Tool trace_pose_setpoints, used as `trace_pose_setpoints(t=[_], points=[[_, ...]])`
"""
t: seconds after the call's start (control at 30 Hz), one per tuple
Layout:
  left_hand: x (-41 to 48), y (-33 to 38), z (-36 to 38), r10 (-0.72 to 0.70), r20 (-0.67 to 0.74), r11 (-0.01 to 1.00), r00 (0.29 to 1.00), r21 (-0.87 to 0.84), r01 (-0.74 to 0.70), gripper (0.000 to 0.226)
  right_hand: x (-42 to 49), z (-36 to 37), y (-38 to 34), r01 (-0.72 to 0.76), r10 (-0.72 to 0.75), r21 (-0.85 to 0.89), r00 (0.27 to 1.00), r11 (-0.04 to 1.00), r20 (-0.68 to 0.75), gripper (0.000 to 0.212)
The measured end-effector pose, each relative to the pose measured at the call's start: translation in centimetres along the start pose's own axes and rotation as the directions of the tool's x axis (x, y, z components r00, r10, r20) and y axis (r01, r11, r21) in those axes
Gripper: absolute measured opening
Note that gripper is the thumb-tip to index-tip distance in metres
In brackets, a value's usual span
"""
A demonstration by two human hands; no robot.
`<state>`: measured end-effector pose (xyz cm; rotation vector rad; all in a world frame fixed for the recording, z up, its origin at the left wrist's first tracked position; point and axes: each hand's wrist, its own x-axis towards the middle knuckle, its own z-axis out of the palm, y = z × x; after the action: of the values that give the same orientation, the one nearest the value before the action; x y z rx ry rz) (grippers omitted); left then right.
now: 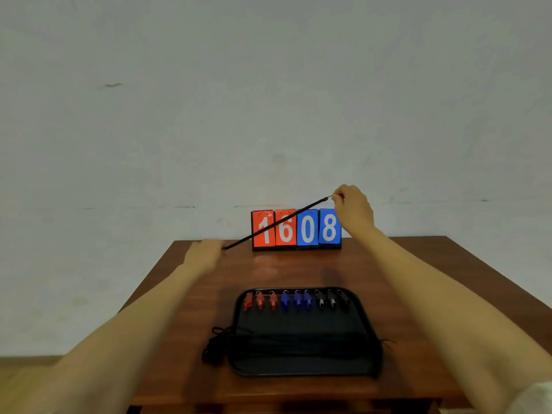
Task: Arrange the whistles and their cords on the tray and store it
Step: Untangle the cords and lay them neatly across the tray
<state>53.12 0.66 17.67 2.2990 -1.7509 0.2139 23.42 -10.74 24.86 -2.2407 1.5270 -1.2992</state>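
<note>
The person stands at a brown wooden table (209, 309) and holds one black cord (276, 223) stretched taut between both hands, raised above the far end of the table. The right hand (352, 209) is up high, thumb and forefinger pinched shut on the cord's metal-clip end. The left hand (206, 252) is lower, near the tabletop, closed on the cord's other end; how its fingers lie cannot be told, since the hand is seen from behind. The cord runs diagonally in front of a flip scoreboard (296, 229) reading 16 in red and 08 in blue, which stands at the far edge against the wall.

Status of the tray: a black tray (298, 367) lies at the near middle of the table. Nine whistles (295, 300) lie in a single row along its far rim, sorted by colour: three red at left, three blue in the middle, three black at right. A bundle of black cords (298, 343) lies across the tray's near half, with loops spilling over the left rim onto the table.

Judgement of progress: the whistle row appears complete. The cords appear mostly laid down; the held cord remains to be placed with the bundle, the overhanging loops want tidying, and the tray is not yet stored
</note>
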Motion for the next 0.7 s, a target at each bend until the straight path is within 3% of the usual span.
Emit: trace_pose_setpoints(t=[0.17, 0.27, 0.4, 0.53, 0.6, 0.7], points=[[-0.8, -0.7, 1.1, -0.094, 0.035, 0.978, 0.995, 0.192, 0.086, 0.028, -0.1, -1.0, 3.1, -0.134, 0.135, -0.062, 0.991, 0.989, 0.006, 0.021], [-1.0, -0.5, 1.2, -0.107, 0.055, 0.973, 0.993, 0.213, 0.093, 0.030, -0.4, -0.9, 4.4, -0.188, 0.189, -0.082, 0.982, 0.979, 0.006, 0.022], [-1.1, -0.2, 1.8, -0.106, 0.153, 0.989, 0.983, -0.082, 0.120, 0.026, -1.1, -0.5, 6.4, -0.231, 0.239, -0.118, 0.969, 0.966, 0.057, 0.021], [-2.1, 0.7, 2.6, -0.062, 0.181, 0.904, 0.982, -0.406, 0.132, 0.012, -2.3, 0.0, 8.4, -0.263, 0.296, -0.211, 0.944, 0.941, 0.142, 0.023], [-2.4, 0.9, 2.8, -0.092, 0.125, 0.865, 0.988, -0.482, 0.142, 0.017, -2.9, 0.1, 9.6, -0.287, 0.334, -0.253, 0.928, 0.924, 0.164, 0.024], [-2.4, 0.9, 3.4, -0.131, 0.133, 0.876, 0.982, -0.449, 0.177, 0.021, -3.8, 0.3, 10.9, -0.325, 0.390, -0.304, 0.902, 0.896, 0.184, 0.026]])
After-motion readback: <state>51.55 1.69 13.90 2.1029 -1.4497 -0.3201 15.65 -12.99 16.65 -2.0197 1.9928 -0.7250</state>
